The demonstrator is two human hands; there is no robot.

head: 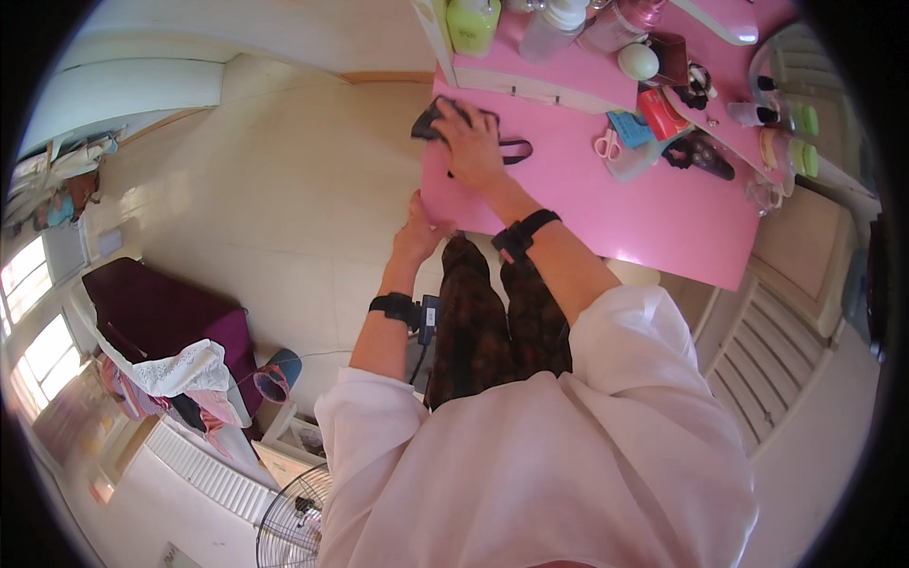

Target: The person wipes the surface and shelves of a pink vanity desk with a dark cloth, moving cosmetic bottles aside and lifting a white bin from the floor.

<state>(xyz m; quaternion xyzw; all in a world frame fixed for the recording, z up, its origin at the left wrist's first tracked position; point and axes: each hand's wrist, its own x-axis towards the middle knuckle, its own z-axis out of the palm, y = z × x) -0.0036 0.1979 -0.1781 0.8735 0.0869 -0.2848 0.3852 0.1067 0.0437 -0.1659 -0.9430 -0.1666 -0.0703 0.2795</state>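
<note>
My right hand [472,145] presses down on a dark cloth item [428,121] at the left edge of the pink tabletop [568,206]. A black strap loop [518,150] lies on the pink surface just right of that hand. Whether the loop belongs to the cloth item cannot be told. My left hand [420,233] is at the near left corner of the tabletop, its thumb and fingers spread around the edge. No object shows in it. Both wrists wear black straps with small devices.
Pink scissors [608,145], a blue packet [630,129], a red box [662,113] and a dark hairbrush [712,157] lie on the table's right part. Bottles, one a green bottle [474,27], stand on the raised shelf. A wire fan [295,522] is at lower left.
</note>
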